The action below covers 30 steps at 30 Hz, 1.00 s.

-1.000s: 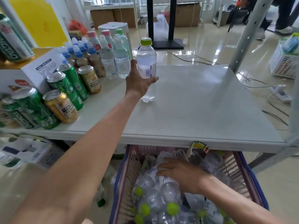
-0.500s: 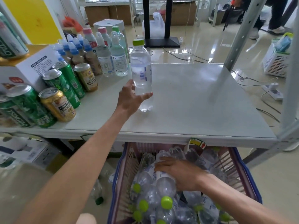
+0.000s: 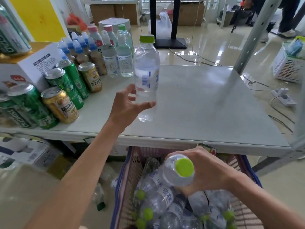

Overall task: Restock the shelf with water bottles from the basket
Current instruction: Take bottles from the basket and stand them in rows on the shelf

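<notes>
A water bottle (image 3: 146, 76) with a green cap was seen standing upright on the grey shelf (image 3: 206, 104), just in front of the drinks ranged along the left side; the left hand (image 3: 127, 104) was held at its lower part with the fingers spread and relaxed, the thumb laid straight across the front of the bottle and the other fingers at its left side; whether a real hold was kept on it could not be told. Below the front edge of the shelf, the right hand (image 3: 209, 171) was closed round a second water bottle (image 3: 178, 174), gripped near the neck with the green cap turned toward the camera; this bottle was held above the basket (image 3: 130, 169), in which many more bottles (image 3: 158, 200) of the same kind were heaped on their sides. Green and gold cans (image 3: 61, 104) were lined up at the left of the shelf beside a white carton (image 3: 28, 68); small bottles with blue, pink and green caps (image 3: 115, 53) were grouped behind them. A white basket (image 3: 287, 68) and a power strip (image 3: 283, 98) were seen on the floor at the right.
</notes>
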Each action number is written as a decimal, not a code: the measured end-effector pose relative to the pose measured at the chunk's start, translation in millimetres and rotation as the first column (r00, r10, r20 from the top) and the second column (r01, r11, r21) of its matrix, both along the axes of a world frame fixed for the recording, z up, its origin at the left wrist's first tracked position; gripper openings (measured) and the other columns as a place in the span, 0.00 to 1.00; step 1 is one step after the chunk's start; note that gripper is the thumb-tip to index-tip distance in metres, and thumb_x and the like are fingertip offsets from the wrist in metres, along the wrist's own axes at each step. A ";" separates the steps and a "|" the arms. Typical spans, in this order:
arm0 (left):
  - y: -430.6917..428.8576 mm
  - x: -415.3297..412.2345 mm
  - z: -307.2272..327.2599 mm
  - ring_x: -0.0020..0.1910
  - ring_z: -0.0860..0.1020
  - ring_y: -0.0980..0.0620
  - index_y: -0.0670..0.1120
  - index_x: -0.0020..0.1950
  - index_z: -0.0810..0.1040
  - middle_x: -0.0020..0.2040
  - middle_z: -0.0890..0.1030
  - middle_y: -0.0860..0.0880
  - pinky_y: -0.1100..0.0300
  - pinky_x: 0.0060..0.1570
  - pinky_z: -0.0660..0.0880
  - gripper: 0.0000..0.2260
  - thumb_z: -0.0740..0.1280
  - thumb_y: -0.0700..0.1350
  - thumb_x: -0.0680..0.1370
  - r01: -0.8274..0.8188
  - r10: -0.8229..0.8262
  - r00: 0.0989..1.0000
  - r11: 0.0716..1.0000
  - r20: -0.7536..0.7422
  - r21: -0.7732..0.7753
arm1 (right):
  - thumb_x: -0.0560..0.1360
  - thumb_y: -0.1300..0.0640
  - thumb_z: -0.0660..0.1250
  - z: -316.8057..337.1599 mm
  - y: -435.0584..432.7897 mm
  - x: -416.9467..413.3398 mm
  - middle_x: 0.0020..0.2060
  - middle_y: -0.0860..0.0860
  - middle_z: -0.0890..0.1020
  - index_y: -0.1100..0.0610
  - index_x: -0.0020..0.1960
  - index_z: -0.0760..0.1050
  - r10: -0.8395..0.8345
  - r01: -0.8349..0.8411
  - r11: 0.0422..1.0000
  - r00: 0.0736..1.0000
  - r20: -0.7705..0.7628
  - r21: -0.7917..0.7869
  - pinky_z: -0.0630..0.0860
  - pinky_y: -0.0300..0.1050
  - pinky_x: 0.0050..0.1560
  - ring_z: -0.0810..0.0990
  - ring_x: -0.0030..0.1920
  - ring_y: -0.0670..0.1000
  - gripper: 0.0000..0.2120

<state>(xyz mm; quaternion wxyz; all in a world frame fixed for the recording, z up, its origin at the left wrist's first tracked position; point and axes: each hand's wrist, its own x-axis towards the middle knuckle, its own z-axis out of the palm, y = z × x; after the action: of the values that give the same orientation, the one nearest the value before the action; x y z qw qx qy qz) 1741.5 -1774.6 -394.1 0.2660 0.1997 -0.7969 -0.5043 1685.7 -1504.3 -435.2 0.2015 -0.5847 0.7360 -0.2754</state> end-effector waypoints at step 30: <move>-86.9 -88.1 -5.5 0.60 0.81 0.46 0.46 0.65 0.80 0.60 0.84 0.46 0.56 0.47 0.76 0.27 0.82 0.41 0.67 -0.008 -0.016 0.993 0.980 0.120 0.197 | 0.69 0.45 0.79 69.6 -190.3 -136.1 0.48 0.53 0.87 0.56 0.59 0.82 -0.569 0.620 0.719 0.785 0.246 -0.314 0.86 0.50 0.34 0.86 0.45 0.50 0.23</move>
<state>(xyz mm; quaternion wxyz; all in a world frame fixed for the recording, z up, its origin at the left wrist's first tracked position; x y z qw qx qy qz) 1653.4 -1861.5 -399.6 0.1950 0.2536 -0.7580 -0.5684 1549.6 -1694.5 -365.5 0.0338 -0.3249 0.8020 -0.5001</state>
